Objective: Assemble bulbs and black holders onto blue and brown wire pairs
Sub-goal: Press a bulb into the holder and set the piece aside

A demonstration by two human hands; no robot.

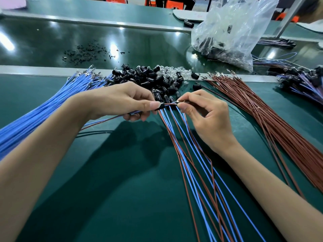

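The left hand [132, 102] clamps a holder [161, 106] steady so the right hand [206, 112], at its 3 o'clock, pinching the wires [172, 103], can seat them.

A green bench top [122, 180] carried a fanned bundle of blue wires [35, 112] at the left and a bundle of brown wires [272, 123] at the right. Between them, at its far edge, lay a heap of black holders [143, 79] and clear bulbs [174, 71]. Blue-and-brown wire pairs [197, 172] lay down the middle. On the dark belt [52, 37] beyond sat a clear plastic bag [232, 32] and a scatter of what appeared to be black scraps [83, 53].
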